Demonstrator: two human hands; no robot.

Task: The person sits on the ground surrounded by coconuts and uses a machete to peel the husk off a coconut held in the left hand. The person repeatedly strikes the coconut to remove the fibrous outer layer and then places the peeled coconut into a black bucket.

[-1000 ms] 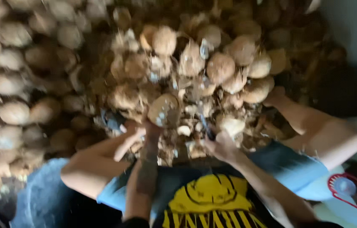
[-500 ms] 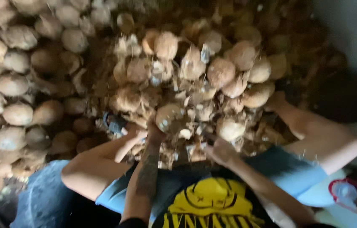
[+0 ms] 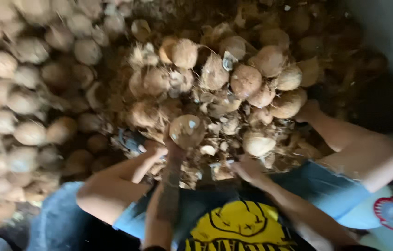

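The person is sitting low on the ground with knees spread, and the left hand (image 3: 171,142) is gripping a round, husked coconut (image 3: 186,131), fingers wrapped around its near side and lifting it just clear of the litter. Its shell is looking pale brown and smooth on the upturned face, with a few light flecks and a fringe of coarse fibre at the edge. Just beyond that coconut, a heap of husked coconuts (image 3: 245,79) is rising, each one roughly ball-shaped, tan and hairy, some wearing tufts of stringy fibre. Between the heap and the held coconut, torn husk scraps (image 3: 215,128) are lying about, curled, dry and ragged. To the left of the coconut, well apart, a second pile of paler nuts (image 3: 10,93) is spreading, blurred but rounded and dusty-looking.

The right hand (image 3: 247,168) is resting down to the right of the coconut, near the scraps, fingers loosely curled; whether it is holding anything I cannot tell, the picture being too smeared there. Below the coconut, denim shorts (image 3: 326,186) are showing soft and light blue, and a dark shirt with a yellow print (image 3: 238,227) is sitting nearest the camera.
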